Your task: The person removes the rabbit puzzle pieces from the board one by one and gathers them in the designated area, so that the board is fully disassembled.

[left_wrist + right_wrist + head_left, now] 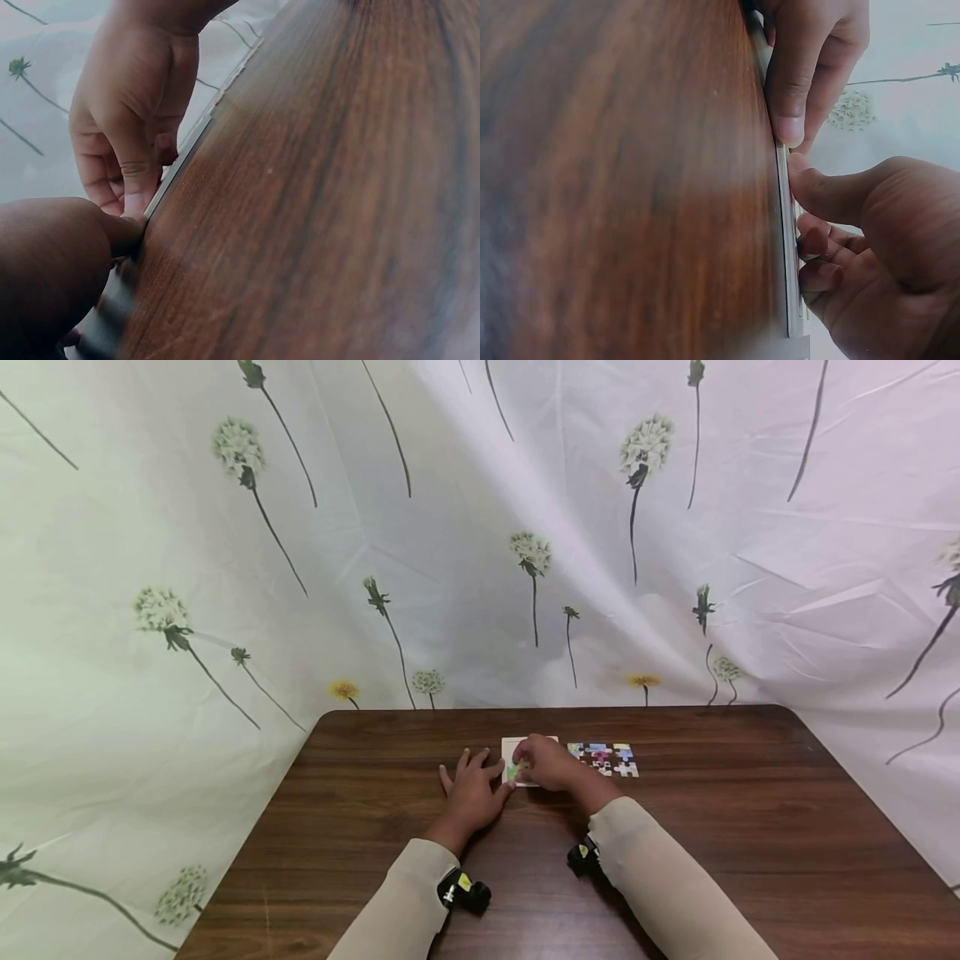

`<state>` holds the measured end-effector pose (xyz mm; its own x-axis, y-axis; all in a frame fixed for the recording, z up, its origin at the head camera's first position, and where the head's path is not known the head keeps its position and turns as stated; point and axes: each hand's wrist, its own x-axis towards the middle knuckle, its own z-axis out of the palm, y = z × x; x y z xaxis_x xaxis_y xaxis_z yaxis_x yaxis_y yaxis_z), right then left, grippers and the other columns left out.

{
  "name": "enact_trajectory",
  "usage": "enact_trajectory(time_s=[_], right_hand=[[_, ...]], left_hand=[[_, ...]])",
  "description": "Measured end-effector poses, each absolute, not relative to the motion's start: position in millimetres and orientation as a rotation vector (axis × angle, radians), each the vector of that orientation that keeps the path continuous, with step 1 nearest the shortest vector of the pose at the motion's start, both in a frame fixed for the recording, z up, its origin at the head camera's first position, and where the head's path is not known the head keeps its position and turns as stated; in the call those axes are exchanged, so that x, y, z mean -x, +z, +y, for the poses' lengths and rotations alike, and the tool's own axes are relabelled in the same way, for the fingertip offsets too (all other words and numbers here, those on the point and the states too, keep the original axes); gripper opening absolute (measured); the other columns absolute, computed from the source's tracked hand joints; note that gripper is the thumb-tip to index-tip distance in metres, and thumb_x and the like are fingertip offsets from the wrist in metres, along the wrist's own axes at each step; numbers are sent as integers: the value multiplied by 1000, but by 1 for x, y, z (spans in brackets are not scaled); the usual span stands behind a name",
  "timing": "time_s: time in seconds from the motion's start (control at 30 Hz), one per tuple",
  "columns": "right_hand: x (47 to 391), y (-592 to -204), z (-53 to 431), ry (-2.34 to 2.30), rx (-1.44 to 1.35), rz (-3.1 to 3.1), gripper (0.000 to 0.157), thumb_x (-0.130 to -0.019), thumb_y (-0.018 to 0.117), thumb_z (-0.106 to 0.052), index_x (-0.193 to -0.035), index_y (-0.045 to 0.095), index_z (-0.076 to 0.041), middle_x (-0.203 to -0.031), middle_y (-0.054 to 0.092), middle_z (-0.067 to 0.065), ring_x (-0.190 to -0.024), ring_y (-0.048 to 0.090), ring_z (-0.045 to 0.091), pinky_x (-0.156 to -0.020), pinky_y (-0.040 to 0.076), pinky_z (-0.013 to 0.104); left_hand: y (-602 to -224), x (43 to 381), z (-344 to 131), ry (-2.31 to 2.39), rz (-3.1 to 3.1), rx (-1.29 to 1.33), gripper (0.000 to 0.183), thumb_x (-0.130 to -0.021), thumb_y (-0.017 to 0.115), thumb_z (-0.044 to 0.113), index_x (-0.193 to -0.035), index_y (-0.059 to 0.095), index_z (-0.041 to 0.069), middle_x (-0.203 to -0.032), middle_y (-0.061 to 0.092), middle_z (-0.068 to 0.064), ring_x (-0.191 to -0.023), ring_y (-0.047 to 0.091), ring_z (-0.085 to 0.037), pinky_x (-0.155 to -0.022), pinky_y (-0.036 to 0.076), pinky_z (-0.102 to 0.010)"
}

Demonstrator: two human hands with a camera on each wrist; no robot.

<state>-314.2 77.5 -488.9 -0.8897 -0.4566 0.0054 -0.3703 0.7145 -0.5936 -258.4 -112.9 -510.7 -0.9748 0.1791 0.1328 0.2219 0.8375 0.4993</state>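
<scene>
A small white-bordered puzzle tray [550, 739] lies flat near the far edge of the table. Over it my right hand [551, 764] bends down, thumb and curled fingers at a green puzzle piece [512, 772] in the tray's left part; the hand hides much of the tray. My left hand [472, 797] rests on the table with fingers spread, its thumb at the tray's near left corner. In the left wrist view, the right thumb [135, 201] comes down close to the left thumb. Edge-on, the tray [786, 247] shows as a thin strip in the right wrist view.
Right of the tray, several loose colourful puzzle pieces [624, 760] lie close together, partly behind the right wrist. The brown wooden table [375, 793] ends at a hanging cloth [450, 568] printed with dandelions. Both forearms wear black wrist cameras [472, 896].
</scene>
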Motion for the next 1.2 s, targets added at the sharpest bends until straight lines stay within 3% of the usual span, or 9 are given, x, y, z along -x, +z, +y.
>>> enact_trajectory(time_s=[0.63,0.93,1.2], right_hand=[[314,-489,76,-942,676,2743,17,-99,80,-6,-110,68,-8,-111,65,9,-99,62,21,-93,55,46],[311,-489,79,-1019,663,2735,24,-98,82,-8,-110,63,-16,-108,69,4,-86,60,17,-82,52,37],[310,-491,82,-1075,819,2770,26,-94,84,-2,-112,68,-13,-100,70,3,-78,60,10,-74,52,30]], left_hand=[[-507,256,-112,-824,-2929,320,45,-105,74,38,-145,74,16,-168,51,-16,-165,29,-50,-125,7,-87],[-508,256,-112,-818,-2936,319,47,-106,73,40,-147,72,18,-169,50,-16,-166,28,-50,-125,7,-87],[-508,257,-111,-813,-2946,317,46,-107,71,40,-148,72,18,-169,49,-16,-166,27,-49,-126,6,-86]])
